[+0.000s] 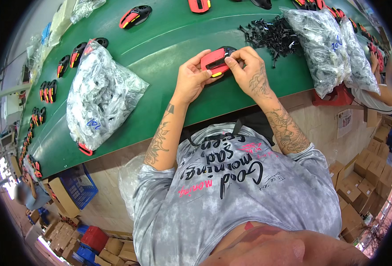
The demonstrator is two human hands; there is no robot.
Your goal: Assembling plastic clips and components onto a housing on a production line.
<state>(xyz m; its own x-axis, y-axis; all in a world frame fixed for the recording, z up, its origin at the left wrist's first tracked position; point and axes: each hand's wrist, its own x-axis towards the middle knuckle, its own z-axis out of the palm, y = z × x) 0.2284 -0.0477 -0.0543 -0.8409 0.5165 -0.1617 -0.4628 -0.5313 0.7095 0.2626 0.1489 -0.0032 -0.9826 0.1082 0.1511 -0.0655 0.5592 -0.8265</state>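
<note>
Both my hands hold a red-and-black plastic casing [214,59] over the green work surface. It is a rounded, elongated piece with a dark slot along its top and a yellow tab at its near edge. My left hand [192,76] grips its left end, thumb near the yellow tab. From the right, my right hand [248,67] closes on the black end, with thumb and forefinger pinched over the slot. Whether a small part sits between those fingertips cannot be made out. Just beyond my right hand lies a pile of small black plastic parts [273,37].
A clear bag of parts [100,99] rests on the green bench [160,106] at left; another bulging bag [318,48] stands at right. Similar casings [135,17] lie along the far side. Below are cardboard boxes [360,177] and a blue crate [78,186]. Co-workers sit at both sides.
</note>
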